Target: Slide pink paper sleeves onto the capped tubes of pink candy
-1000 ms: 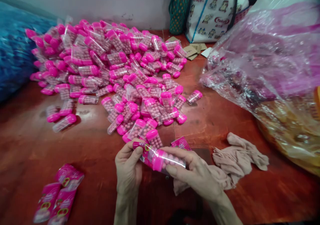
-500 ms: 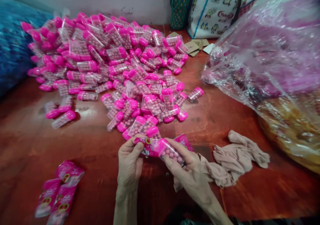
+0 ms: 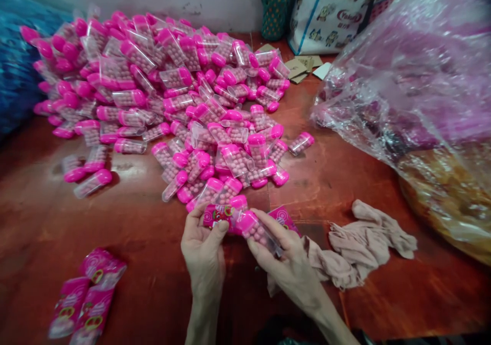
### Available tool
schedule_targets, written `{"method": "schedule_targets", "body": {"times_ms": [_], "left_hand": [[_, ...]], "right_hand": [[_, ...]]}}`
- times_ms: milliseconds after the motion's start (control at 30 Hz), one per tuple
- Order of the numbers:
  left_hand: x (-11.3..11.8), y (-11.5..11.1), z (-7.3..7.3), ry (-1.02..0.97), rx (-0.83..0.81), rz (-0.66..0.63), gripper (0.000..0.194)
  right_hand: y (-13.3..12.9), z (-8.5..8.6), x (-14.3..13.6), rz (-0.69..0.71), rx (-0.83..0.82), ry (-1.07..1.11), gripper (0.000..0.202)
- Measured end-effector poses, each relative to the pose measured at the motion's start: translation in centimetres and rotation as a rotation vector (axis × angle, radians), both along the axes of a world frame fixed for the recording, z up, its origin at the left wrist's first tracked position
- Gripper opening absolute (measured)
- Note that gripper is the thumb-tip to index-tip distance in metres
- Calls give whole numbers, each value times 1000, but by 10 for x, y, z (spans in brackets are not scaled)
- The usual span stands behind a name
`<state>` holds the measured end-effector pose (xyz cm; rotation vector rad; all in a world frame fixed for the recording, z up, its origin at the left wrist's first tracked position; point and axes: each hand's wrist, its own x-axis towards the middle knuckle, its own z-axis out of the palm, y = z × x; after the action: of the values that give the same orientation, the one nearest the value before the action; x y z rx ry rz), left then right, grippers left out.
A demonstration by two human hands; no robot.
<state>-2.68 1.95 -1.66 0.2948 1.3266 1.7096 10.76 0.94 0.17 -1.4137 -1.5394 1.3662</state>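
Observation:
My left hand (image 3: 203, 250) pinches a pink printed sleeve label (image 3: 218, 215) between thumb and fingers. My right hand (image 3: 286, 263) grips a clear candy tube with a pink cap (image 3: 256, 230), its cap end touching the label's opening. Both hands hover just above the red-brown table (image 3: 146, 243), at the near edge of a big pile of similar pink-capped tubes (image 3: 169, 99). Another pink label (image 3: 283, 218) lies just behind my right hand's fingers.
Three labelled tubes (image 3: 86, 296) lie at the near left. A beige crumpled cloth (image 3: 364, 245) sits to the right of my right hand. A large clear plastic bag (image 3: 418, 99) fills the right side. Printed bags (image 3: 333, 13) stand at the back; blue fabric (image 3: 15, 64) lies far left.
The tube in my right hand has tilted and shifted left toward the label, cap end leading. Both hands have drawn slightly closer together.

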Motion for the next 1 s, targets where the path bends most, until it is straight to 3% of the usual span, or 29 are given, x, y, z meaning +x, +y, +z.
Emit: {"method": "schedule_targets", "body": {"times_ms": [167,333,533,867,1000], "left_hand": [[6,-4,13,34,-5,31,42],[6,-6,16,-73,-34,-75,37],[7,-7,18,-173,-36,-170,34],[8,-6,13,-274,-173,-213,29],[9,-6,13,-279,-160,-148,26]], "right_hand": [[-2,5,0,33,163,-32,45],[-7,2,-2,36,271,-143,42],[-12,-7,-6,10,530,-270,38],[-10,-1,-6,1,620,-329,33],[-11,1,-13,-61,680,-439,31]]}}
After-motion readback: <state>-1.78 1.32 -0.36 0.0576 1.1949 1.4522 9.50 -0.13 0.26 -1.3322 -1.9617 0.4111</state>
